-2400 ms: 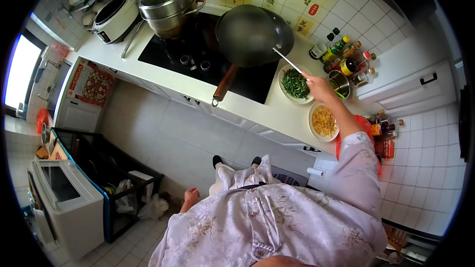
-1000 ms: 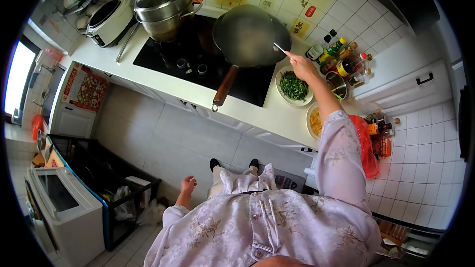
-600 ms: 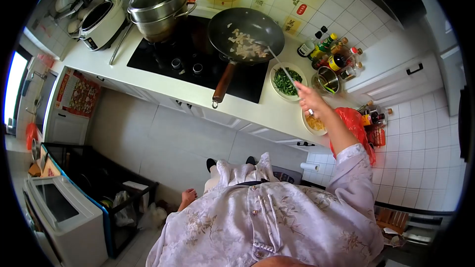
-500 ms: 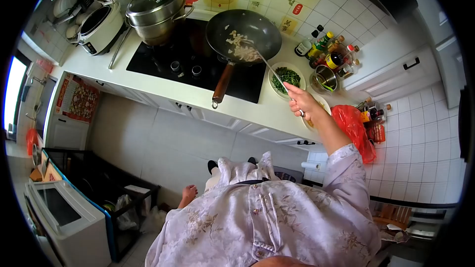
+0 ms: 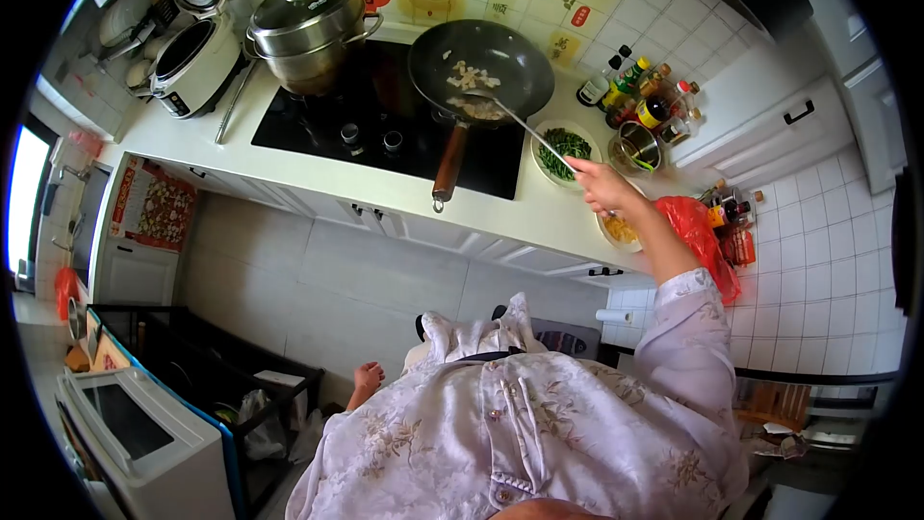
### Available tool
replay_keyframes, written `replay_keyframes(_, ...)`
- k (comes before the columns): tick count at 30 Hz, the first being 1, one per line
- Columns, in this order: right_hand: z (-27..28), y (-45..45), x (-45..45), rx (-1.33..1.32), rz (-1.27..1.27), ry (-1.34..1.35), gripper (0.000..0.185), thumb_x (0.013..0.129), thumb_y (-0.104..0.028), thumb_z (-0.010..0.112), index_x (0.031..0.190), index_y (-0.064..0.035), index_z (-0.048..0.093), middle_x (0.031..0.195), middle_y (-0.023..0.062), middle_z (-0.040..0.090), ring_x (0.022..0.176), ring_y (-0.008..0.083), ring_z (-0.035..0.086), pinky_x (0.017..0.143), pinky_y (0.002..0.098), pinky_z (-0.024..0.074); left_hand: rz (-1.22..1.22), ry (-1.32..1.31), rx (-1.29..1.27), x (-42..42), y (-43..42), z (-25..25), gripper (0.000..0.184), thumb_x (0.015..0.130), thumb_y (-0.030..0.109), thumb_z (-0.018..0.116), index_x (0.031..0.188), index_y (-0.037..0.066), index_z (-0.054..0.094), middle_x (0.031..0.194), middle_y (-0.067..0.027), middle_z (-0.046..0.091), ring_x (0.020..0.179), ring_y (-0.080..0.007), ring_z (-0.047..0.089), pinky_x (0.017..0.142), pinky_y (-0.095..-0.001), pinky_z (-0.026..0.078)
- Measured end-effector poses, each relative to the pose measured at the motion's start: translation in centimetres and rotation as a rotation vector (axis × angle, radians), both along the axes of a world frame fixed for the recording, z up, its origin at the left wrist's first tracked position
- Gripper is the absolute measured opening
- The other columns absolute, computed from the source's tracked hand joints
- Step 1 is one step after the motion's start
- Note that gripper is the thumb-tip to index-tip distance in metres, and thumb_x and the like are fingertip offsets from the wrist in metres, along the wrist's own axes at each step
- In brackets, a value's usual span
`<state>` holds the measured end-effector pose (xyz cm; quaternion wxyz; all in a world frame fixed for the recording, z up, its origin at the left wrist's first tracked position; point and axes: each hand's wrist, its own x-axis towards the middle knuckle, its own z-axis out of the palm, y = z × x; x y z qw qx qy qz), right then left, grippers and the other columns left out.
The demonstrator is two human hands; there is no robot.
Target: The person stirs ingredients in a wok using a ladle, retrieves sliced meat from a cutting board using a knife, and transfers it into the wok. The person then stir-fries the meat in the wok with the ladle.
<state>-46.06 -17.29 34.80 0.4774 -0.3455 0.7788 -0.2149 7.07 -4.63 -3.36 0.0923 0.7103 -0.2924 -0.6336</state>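
My right hand [image 5: 606, 188] is closed round the handle of a long metal spatula [image 5: 535, 134], whose head rests in the wok. Pale sliced meat [image 5: 474, 76] lies in that dark wok [image 5: 525, 58] on the hob, part of it around the spatula head. The wok's wooden handle [image 5: 449, 169] sticks out towards me, untouched. Just under my right hand, a plate of chopped greens [image 5: 566, 149] and a bowl of yellow food [image 5: 621, 229] stand on the counter. My left hand [image 5: 367, 377] hangs low at my side, fingers curled, with nothing visible in it.
A lidded steamer pot [image 5: 306, 34] occupies the left of the black hob [image 5: 318, 127]. Farther left stands an open rice cooker [image 5: 197, 67]. Several bottles [image 5: 630, 82], a metal container [image 5: 637, 146] and a red plastic bag [image 5: 695, 241] line the right side. A black crate [image 5: 274, 395] stands low left.
The spatula head has shifted within the wok, and the meat has separated into an upper heap and a lower portion. My right hand has moved slightly right; my left hand stays low.
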Motion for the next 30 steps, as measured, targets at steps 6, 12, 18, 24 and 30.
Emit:
replay_keyframes(6, -6.8, -5.3, -1.5, -0.722, 0.330, 0.690, 0.035, 0.085, -0.015, 0.042, 0.120, -0.0160, 0.046, 0.060, 0.0067, 0.051, 0.045, 0.0104, 0.045, 0.045, 0.0279, 0.0379, 0.130, 0.143, 0.092, 3.1, 0.1, -5.3, 0.026, 0.080, 0.018, 0.053, 0.102, 0.004, 0.053, 0.073, -0.0039, 0.059, 0.059, -0.0137, 0.056, 0.046, -0.0255, 0.039)
replay_keyframes(12, -3.7, -10.2, 1.6, -0.207, 0.128, 0.364, 0.036, 0.085, -0.016, 0.042, 0.121, -0.0174, 0.046, 0.072, 0.0156, 0.059, 0.053, 0.0216, 0.053, 0.058, 0.0318, 0.0437, 0.175, -0.034, -0.049, -0.6, -0.4, 2.2, 0.027, 0.079, 0.018, 0.053, 0.103, 0.004, 0.054, 0.079, -0.0043, 0.059, 0.062, -0.0131, 0.057, 0.047, -0.0233, 0.040)
replay_keyframes(18, -3.1, -3.3, -5.6, -0.339, 0.443, 0.555, 0.039, 0.080, -0.010, 0.050, 0.118, -0.0168, 0.048, 0.094, 0.0195, 0.057, 0.082, 0.0295, 0.057, 0.073, 0.0333, 0.0435, 0.298, -0.062, -0.013, -3.6, 6.2, 1.8, 0.025, 0.079, 0.014, 0.053, 0.101, 0.001, 0.054, 0.073, -0.0048, 0.057, 0.060, -0.0137, 0.056, 0.046, -0.0229, 0.040)
replay_keyframes(24, 5.0, -0.4, -15.3, -0.363, 0.646, 0.565, 0.036, 0.079, -0.010, 0.049, 0.114, -0.0155, 0.051, 0.099, 0.0199, 0.056, 0.089, 0.0304, 0.056, 0.079, 0.0326, 0.0423, 0.427, 0.034, 0.121, -9.6, 12.7, -1.0, 0.032, 0.076, 0.011, 0.056, 0.103, -0.005, 0.052, 0.072, -0.0066, 0.058, 0.059, -0.0149, 0.055, 0.053, -0.0267, 0.046)
replay_keyframes(30, -0.7, -4.6, -15.6, -0.330, 0.711, 0.459, 0.035, 0.080, -0.010, 0.049, 0.115, -0.0139, 0.051, 0.096, 0.0154, 0.059, 0.081, 0.0225, 0.057, 0.074, 0.0291, 0.0433, 0.281, -0.040, -0.047, -17.5, 14.1, 3.0, 0.033, 0.076, 0.014, 0.056, 0.104, -0.003, 0.053, 0.077, -0.0075, 0.061, 0.064, -0.0140, 0.058, 0.052, -0.0245, 0.045)
